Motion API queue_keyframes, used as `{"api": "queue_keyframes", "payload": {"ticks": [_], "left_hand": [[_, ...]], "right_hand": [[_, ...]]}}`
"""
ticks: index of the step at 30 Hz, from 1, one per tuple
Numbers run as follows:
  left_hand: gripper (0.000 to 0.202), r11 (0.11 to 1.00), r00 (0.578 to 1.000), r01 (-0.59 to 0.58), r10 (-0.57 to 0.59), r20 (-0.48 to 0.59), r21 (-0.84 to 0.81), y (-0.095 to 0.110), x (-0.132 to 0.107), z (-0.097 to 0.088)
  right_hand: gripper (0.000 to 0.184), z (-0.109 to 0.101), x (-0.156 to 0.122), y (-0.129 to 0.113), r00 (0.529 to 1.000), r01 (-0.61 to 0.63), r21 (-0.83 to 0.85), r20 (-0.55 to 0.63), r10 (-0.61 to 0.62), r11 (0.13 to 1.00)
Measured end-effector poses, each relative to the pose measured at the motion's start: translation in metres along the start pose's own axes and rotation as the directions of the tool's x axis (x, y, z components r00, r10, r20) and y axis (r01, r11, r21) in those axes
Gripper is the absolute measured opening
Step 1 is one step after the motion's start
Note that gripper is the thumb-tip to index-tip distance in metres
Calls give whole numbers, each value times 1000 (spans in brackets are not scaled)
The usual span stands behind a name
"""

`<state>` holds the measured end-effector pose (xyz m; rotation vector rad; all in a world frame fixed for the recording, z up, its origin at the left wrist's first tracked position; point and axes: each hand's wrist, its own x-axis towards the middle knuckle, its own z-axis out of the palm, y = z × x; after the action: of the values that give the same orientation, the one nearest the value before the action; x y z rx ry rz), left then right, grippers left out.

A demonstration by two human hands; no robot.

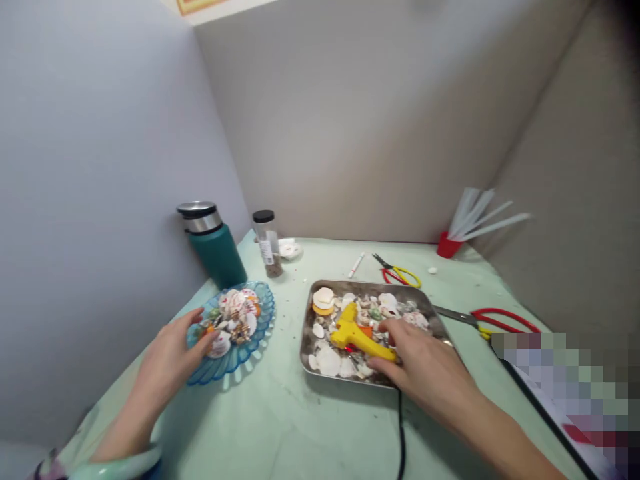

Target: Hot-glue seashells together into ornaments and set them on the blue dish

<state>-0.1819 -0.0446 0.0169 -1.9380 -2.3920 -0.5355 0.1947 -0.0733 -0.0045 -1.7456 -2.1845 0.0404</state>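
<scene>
My right hand [425, 357] is closed loosely around the handle end of a yellow glue gun [363, 339], thumb on the near side, fingers on the far side. The glue gun lies over white shells [329, 361] in a metal tray [306, 347], and its orange trigger faces away from me. A black cord [401, 433] runs toward me from under that hand. On the left, my left hand [173, 347] is at the rim of a blue scalloped plate [267, 313], thumb and fingers apart. Decorated shells [235, 303] are heaped on the plate; the left fingertips are beside them.
A teal bottle [217, 253] and a clear jar with a black lid [269, 247] stand behind the plate. Small scissors [400, 272], large red-handled scissors [475, 319] and a red cup of glue sticks [449, 245] are around the tray. Walls enclose the table.
</scene>
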Motion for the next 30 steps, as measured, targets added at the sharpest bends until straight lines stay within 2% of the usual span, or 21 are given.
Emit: {"api": "queue_keyframes", "payload": {"ticks": [3,5,7,8,9,10,12,14,15,17,20,22,25,28,30], "left_hand": [[46,992,995,-88,84,-52,-93,24,-2,6],[44,965,984,-176,167,-62,-197,45,-5,12],[40,905,944,-331,323,-75,-268,68,-10,17],[38,864,911,-410,406,-76,-291,79,-12,18],[36,824,875,-478,478,-78,-306,89,-13,20],[34,787,842,-527,535,-71,-321,99,-15,20],[30,730,790,-582,612,-39,-359,117,-16,22],[29,676,732,-625,681,7,-391,132,-16,24],[29,657,708,-640,706,28,-398,138,-15,25],[29,633,667,-668,743,62,-392,150,-13,30],[28,607,616,-713,781,102,-351,165,-9,40],[26,615,611,-722,782,124,-317,172,-7,45],[19,658,658,-696,745,113,-286,183,-5,48],[16,673,713,-662,701,1,-331,195,-6,45],[15,639,717,-663,692,-84,-390,204,-7,43]], "right_hand": [[31,-2,-1,-6,995,-58,31,87,55,998],[35,-2,-1,-6,991,-65,113,123,51,992],[36,-3,0,-1,991,-74,277,128,40,958],[35,-4,0,2,991,-91,396,125,45,914],[35,-5,1,6,990,-122,534,127,64,836],[36,-6,2,10,986,-159,672,136,91,723],[41,-11,3,17,975,-213,889,168,145,405],[42,-17,3,19,968,-205,969,180,172,135],[39,-19,3,18,968,-200,979,189,167,46],[29,-21,3,16,967,-199,977,208,149,-71],[11,-17,2,13,961,-222,962,243,133,-157],[12,-12,3,13,951,-249,953,275,140,-174],[22,-5,5,16,935,-260,946,296,195,-191],[25,-2,6,17,929,-234,953,278,244,-195],[24,-1,7,16,926,-243,955,280,251,-169]]}}
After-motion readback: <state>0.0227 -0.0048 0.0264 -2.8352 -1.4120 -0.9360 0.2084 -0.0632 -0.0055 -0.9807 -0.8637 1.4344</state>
